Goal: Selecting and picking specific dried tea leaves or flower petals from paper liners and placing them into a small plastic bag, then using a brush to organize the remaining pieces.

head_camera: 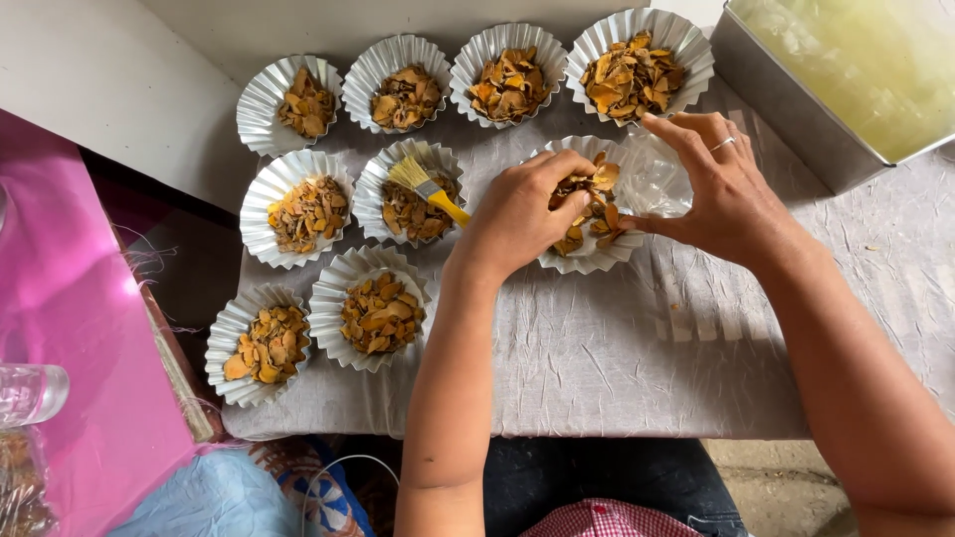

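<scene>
My left hand (517,214) is closed around a small brush, whose yellow handle and pale bristles (423,181) stick out to the left over a neighbouring cup. The same hand's fingers press on the orange-brown chips in a fluted white paper cup (594,261) at the centre. My right hand (721,179) holds that cup's right side, fingers spread on a clear plastic liner (657,179) at its rim. A ring is on one finger.
Several more fluted paper cups (370,306) filled with the same chips stand in rows on a wrinkled grey cloth (647,368). A metal tin (796,109) of pale yellowish stuff is at top right. A pink sheet (70,328) and a clear jar (30,393) lie left.
</scene>
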